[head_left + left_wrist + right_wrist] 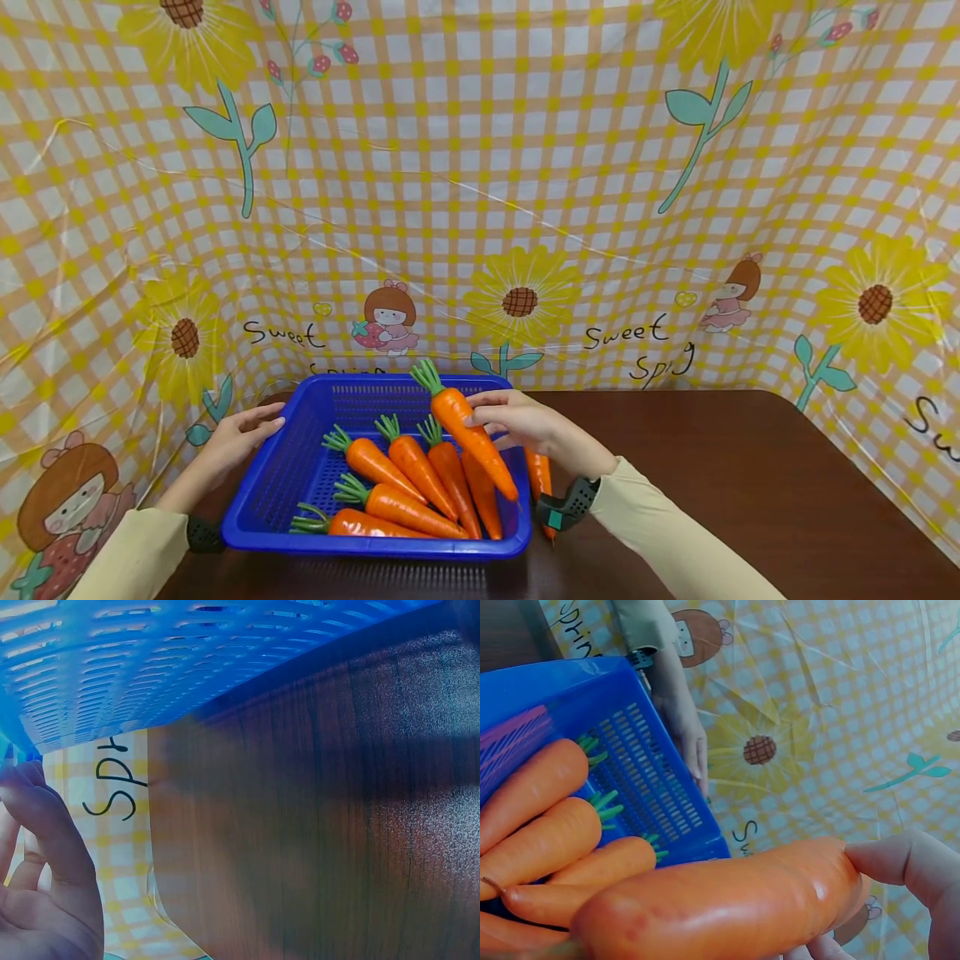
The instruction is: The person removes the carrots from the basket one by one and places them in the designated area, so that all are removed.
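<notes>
My right hand [528,423] holds a carrot [463,429] with green stem stubs over the right part of a blue plastic basket [375,546]. Thumb and fingers pinch this carrot [727,900] near its thick end in the right wrist view. Below it, several carrots [423,471] lie side by side in the basket, stems mostly toward the back left. At the basket's left rim is my left hand [234,440], its fingers fairly straight and reaching to the edge. The left wrist view shows this hand [56,877] by the slotted basket wall [150,664].
Just right of the basket, at least one more carrot [537,477] lies on the dark wooden table [697,475], partly hidden by my right wrist. A checked sheet [450,208] with flowers hangs behind and along both sides.
</notes>
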### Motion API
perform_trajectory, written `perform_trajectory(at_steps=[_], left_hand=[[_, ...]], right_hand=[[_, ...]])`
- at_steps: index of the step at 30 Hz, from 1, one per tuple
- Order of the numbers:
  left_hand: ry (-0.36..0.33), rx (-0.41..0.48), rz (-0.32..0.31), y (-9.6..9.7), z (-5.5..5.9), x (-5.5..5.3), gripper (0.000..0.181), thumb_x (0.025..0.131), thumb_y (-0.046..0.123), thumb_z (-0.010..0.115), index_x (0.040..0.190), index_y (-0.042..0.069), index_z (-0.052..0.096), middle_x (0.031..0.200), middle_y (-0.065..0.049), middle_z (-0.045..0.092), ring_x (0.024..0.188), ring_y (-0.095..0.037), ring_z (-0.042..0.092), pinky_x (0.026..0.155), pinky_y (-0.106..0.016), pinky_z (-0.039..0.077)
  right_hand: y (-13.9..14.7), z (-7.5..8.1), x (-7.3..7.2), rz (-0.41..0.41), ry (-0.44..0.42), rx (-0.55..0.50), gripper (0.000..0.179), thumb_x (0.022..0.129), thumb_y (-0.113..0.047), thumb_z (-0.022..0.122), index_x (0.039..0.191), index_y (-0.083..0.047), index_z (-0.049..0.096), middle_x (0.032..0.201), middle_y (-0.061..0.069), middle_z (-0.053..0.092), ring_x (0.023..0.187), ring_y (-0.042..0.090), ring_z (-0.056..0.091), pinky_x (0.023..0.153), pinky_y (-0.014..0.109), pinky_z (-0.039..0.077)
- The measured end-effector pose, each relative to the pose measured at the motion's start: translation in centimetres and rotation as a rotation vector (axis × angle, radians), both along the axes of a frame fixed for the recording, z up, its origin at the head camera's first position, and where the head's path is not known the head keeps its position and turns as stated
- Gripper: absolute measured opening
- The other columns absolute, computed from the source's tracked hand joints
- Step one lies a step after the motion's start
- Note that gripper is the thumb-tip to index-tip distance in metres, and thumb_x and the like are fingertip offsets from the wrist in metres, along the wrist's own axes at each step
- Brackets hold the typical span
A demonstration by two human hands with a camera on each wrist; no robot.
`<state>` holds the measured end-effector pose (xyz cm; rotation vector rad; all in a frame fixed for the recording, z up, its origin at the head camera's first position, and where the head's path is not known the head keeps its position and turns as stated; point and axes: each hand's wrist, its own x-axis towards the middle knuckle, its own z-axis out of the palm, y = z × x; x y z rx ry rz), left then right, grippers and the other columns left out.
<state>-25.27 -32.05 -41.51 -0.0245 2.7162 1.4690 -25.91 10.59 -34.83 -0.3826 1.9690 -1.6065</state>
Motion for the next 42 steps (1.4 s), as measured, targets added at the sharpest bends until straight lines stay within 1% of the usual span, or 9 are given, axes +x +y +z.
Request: perform_trajectory(at_steps=[3,5,7,12,21,26,30,37,42], left_hand=[[0.004,0.011,-0.004,-0.1,-0.1,-0.1,0.067,0.095,0.044,0.058,0.145,0.002,0.042,0.116,-0.013,0.065,0.085,-0.010,0.062,0.072,-0.028,0.053],[0.005,0.016,-0.005,-0.1,-0.1,-0.1,0.066,0.095,0.043,0.058,0.145,0.002,0.042,0.113,-0.012,0.066,0.084,-0.010,0.062,0.071,-0.028,0.053],[0.007,0.016,-0.008,-0.1,-0.1,-0.1,0.066,0.095,0.043,0.057,0.145,0.002,0.041,0.117,-0.016,0.065,0.085,-0.010,0.062,0.072,-0.028,0.052],[0.006,0.028,-0.012,-0.1,-0.2,-0.1,0.066,0.095,0.043,0.057,0.145,0.003,0.041,0.135,-0.025,0.052,0.088,-0.007,0.062,0.073,-0.027,0.053],[0.002,0.022,-0.013,0.0,-0.2,-0.1,0.066,0.096,0.043,0.056,0.146,0.003,0.040,0.137,-0.025,0.050,0.090,-0.008,0.061,0.073,-0.027,0.052],[-0.003,0.042,-0.012,-0.1,-0.3,-0.2,0.066,0.096,0.042,0.057,0.146,0.003,0.040,0.130,-0.022,0.056,0.086,-0.007,0.062,0.072,-0.028,0.053],[0.006,0.023,-0.015,0.0,-0.4,-0.3,0.065,0.096,0.042,0.057,0.146,0.003,0.040,0.123,-0.019,0.061,0.085,-0.009,0.061,0.071,-0.028,0.052],[0.013,-0.002,-0.018,0.2,-0.4,-0.4,0.066,0.095,0.045,0.056,0.145,0.004,0.041,0.131,-0.022,0.056,0.092,-0.011,0.061,0.074,-0.029,0.051],[0.016,0.014,-0.020,0.1,-0.2,-0.1,0.065,0.096,0.042,0.056,0.145,0.003,0.041,0.118,-0.016,0.064,0.088,-0.009,0.061,0.074,-0.028,0.052]], right_hand=[[0.4,0.0,0.0,-0.014,-0.001,-0.008,0.059,0.086,-0.020,0.063,0.138,0.002,0.046,0.108,0.006,0.068,0.092,0.016,0.065,0.088,0.042,0.054],[0.7,0.0,-0.1,-0.021,-0.003,-0.007,0.060,0.086,-0.021,0.063,0.139,0.002,0.045,0.109,0.007,0.068,0.092,0.016,0.065,0.089,0.042,0.054],[1.0,0.0,-0.1,-0.027,-0.003,-0.009,0.062,0.086,-0.021,0.063,0.140,0.002,0.043,0.112,0.008,0.067,0.092,0.016,0.065,0.088,0.042,0.054],[1.7,0.0,-0.2,-0.038,0.001,-0.017,0.067,0.086,-0.019,0.062,0.143,0.004,0.037,0.117,0.012,0.064,0.092,0.016,0.064,0.089,0.041,0.054],[2.9,-0.1,-0.4,-0.055,0.010,0.011,0.066,0.086,-0.021,0.062,0.143,0.003,0.038,0.116,0.011,0.065,0.092,0.015,0.065,0.087,0.038,0.054],[3.5,-0.4,-0.3,-0.060,0.016,0.007,0.069,0.086,-0.020,0.062,0.144,0.006,0.035,0.111,0.008,0.066,0.088,0.013,0.065,0.082,0.034,0.055],[4.0,-0.7,-0.3,-0.075,0.011,-0.005,0.071,0.086,-0.020,0.062,0.144,0.007,0.033,0.108,0.006,0.066,0.087,0.013,0.064,0.079,0.032,0.055],[5.2,-0.9,0.0,-0.101,0.015,-0.009,0.068,0.087,-0.021,0.060,0.144,0.006,0.034,0.109,0.005,0.065,0.091,0.013,0.064,0.083,0.034,0.054],[5.9,-1.0,-0.1,-0.112,0.016,-0.020,0.067,0.088,-0.021,0.060,0.144,0.006,0.034,0.110,0.007,0.065,0.091,0.014,0.065,0.083,0.035,0.055]])
